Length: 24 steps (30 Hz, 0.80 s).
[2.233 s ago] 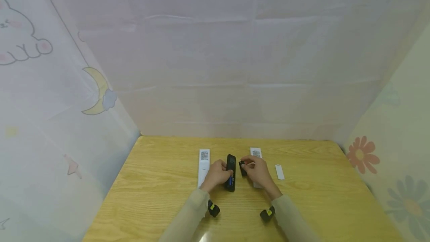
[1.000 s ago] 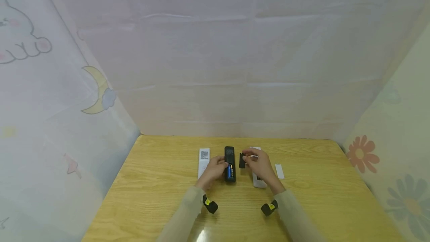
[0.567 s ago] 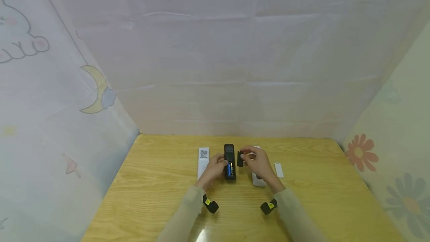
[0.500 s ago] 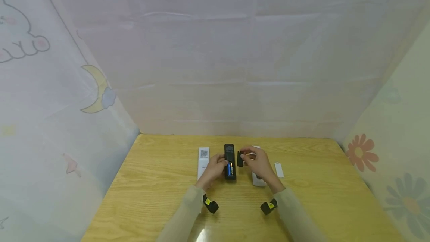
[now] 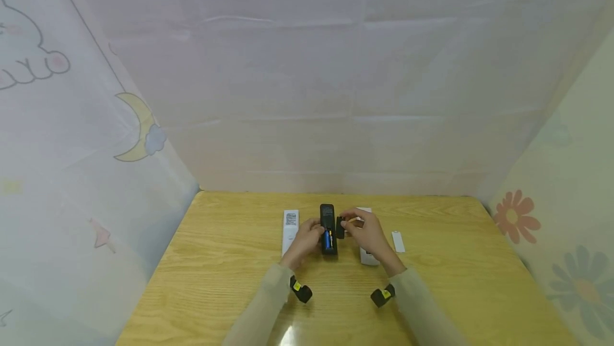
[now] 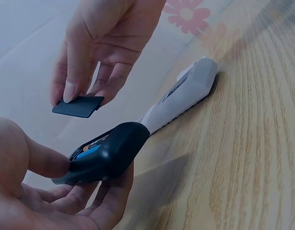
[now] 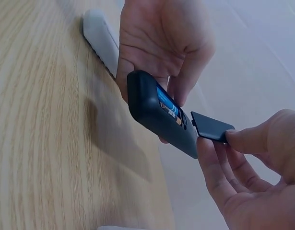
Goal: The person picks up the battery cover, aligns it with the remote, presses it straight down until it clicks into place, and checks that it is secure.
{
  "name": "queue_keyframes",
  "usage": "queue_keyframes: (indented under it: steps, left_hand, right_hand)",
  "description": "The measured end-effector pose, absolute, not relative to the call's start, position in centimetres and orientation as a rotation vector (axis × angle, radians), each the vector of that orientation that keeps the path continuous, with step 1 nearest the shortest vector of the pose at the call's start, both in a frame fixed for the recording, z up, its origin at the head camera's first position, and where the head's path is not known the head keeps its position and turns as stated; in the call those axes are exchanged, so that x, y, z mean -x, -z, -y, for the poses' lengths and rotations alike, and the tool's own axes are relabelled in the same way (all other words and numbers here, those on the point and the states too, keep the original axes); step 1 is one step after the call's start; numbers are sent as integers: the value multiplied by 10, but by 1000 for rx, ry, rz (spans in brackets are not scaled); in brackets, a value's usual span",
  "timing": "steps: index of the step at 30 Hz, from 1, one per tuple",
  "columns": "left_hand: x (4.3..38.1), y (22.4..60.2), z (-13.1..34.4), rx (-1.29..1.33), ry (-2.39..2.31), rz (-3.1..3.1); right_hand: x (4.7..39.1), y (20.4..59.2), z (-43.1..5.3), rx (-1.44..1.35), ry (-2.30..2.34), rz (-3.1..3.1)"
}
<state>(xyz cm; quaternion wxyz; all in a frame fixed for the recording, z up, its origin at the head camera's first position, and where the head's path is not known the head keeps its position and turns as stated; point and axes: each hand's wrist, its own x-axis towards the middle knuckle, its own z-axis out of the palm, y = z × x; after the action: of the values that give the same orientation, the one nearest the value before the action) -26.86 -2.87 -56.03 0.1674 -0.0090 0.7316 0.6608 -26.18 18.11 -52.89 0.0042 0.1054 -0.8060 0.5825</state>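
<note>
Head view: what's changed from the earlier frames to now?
The black remote, in the left hand, has moved forward, its open battery bay turned more into view. The black cover, pinched by the right hand, has also moved forward and left, nearer the remote. Neither grip has let go. The left white remote, right white remote and white cover stayed put.
</note>
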Motion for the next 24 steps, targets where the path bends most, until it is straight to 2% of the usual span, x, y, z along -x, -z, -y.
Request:
queue_keyframes:
  steps: [24]
  left_hand:
    - [270, 556, 27, 22, -1914, -2059]
  right_hand:
    - [260, 527, -175, -338, -1929, 2509]
